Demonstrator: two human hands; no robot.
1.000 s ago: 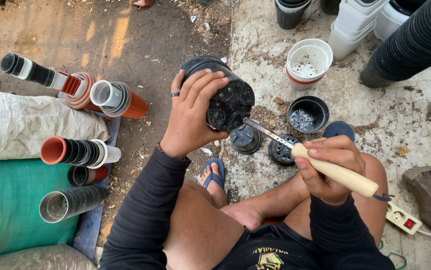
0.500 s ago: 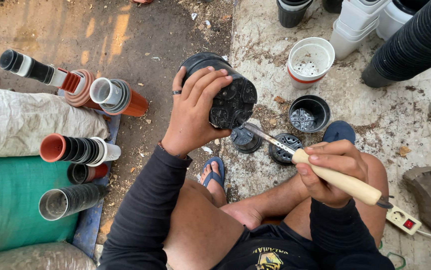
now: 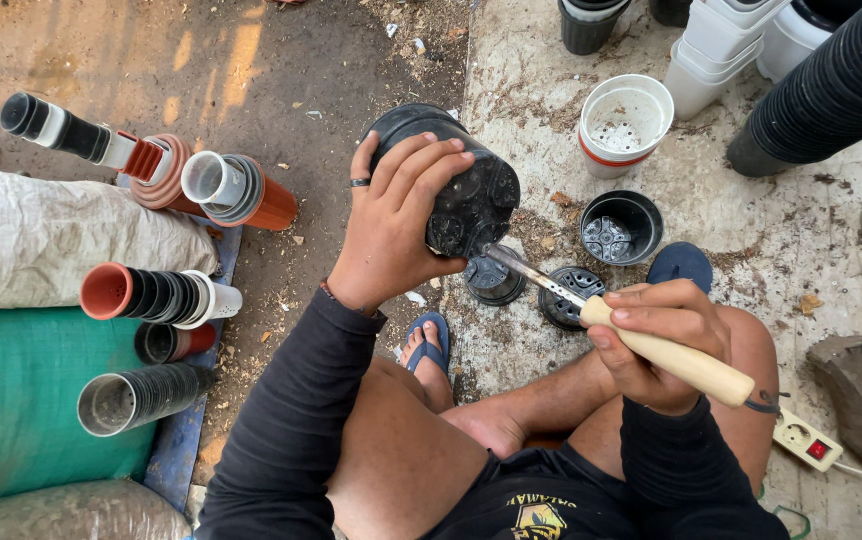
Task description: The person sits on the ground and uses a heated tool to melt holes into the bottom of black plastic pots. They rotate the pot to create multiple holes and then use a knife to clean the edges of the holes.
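From the head camera, your left hand (image 3: 391,225) is wrapped around a black plastic nursery pot (image 3: 451,180), tipped on its side with its holed bottom turned toward your right. Your right hand (image 3: 656,340) is closed on the pale wooden handle of a soldering-type iron (image 3: 651,345), whose thin metal tip touches the lower edge of the pot's base. It looks as if you are burning or widening a hole there; the next move seems to call for a steady tip and a small turn of the pot, with your left fingers (image 3: 431,170) kept away from the hot metal.

Below the pot, two black pot pieces (image 3: 531,285) lie face down on the concrete floor (image 3: 751,230), just beside your blue sandal (image 3: 429,340). An upright small black pot (image 3: 621,227) and a white pot with a red band (image 3: 624,122) stand beyond them. Stacks of black, white and terracotta pots (image 3: 151,295) lie to your left by a green sack (image 3: 21,400). A white power strip (image 3: 809,442) sits near your right knee, so the cord could snag.
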